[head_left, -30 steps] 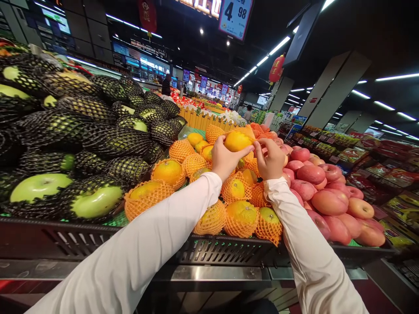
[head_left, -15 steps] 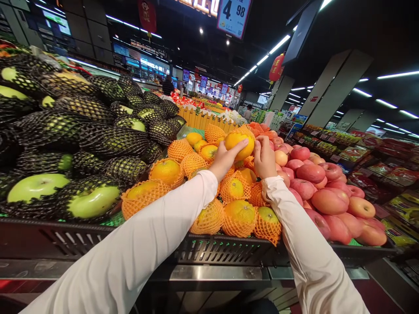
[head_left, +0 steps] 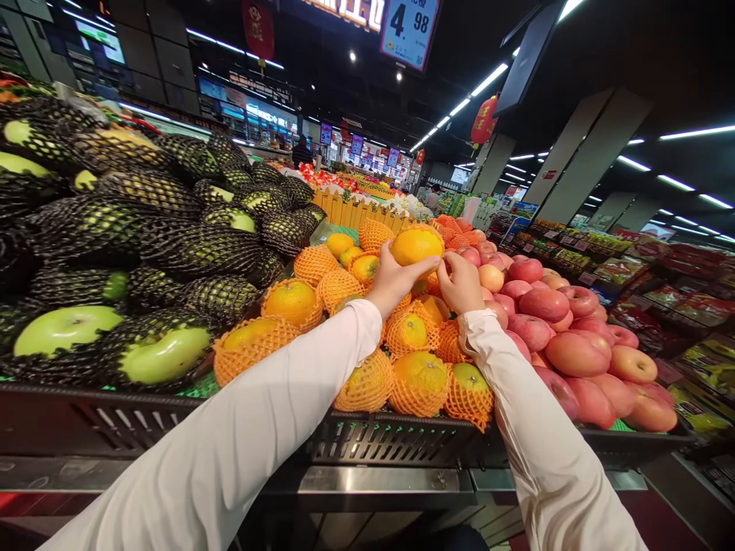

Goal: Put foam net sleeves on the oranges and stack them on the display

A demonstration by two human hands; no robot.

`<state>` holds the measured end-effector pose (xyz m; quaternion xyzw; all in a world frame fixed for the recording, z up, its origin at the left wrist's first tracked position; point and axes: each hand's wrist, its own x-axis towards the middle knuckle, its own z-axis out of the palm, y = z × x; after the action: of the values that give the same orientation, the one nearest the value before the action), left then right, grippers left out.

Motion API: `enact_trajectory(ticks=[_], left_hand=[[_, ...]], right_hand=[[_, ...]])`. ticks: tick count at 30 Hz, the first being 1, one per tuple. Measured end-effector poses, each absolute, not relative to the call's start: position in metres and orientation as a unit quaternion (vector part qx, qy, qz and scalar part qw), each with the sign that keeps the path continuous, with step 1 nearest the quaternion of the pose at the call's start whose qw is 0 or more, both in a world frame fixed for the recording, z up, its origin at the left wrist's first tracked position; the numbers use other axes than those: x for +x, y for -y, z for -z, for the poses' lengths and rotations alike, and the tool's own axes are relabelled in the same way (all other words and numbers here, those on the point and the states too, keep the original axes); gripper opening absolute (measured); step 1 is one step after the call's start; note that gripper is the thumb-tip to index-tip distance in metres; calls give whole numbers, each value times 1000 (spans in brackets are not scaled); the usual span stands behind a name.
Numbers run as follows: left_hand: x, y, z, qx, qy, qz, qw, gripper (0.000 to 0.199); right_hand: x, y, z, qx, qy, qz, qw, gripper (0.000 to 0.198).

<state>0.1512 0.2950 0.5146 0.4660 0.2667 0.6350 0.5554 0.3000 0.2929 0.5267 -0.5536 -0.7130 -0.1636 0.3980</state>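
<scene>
Above the pile, my left hand (head_left: 397,282) is closed round the underside of an orange (head_left: 416,245), its thumb stretched along the lower edge. An orange foam net shows as a thin rim at the top of this fruit. My right hand (head_left: 461,282) is closed at the orange's lower right, fingers curled and fingertips close to the left thumb; whether they also pinch the net is hidden. Below both hands lie several oranges in foam nets (head_left: 421,381), heaped in a black slotted crate (head_left: 396,440).
Green fruit in black foam nets (head_left: 189,241) is piled at the left. Bare pinkish-red apples (head_left: 579,352) are heaped at the right. Behind stands a yellow picket-like divider (head_left: 350,208). A price sign (head_left: 409,30) hangs overhead, and packaged goods (head_left: 637,268) fill shelves on the far right.
The orange has turned and shifted slightly left in my left hand. My right hand's fingers have slid down and left from its right side to its lower edge, nearer the left thumb.
</scene>
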Motion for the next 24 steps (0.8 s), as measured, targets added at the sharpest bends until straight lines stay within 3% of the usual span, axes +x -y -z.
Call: enact_trajectory(ticks=[4, 10, 19, 24], left_hand=[[151, -299, -516, 432, -288, -676, 522, 68], [146, -295, -519, 384, -335, -665, 547, 56], [151, -300, -511, 468, -313, -661, 495, 81], [152, -299, -511, 520, -289, -663, 454, 86]], right_hand=[[291, -288, -526, -524, 724, 197, 403, 25], [283, -278, -526, -453, 778, 231, 370, 23], [295, -283, -531, -448, 659, 79, 599, 50], [299, -290, -528, -492, 693, 109, 516, 57]])
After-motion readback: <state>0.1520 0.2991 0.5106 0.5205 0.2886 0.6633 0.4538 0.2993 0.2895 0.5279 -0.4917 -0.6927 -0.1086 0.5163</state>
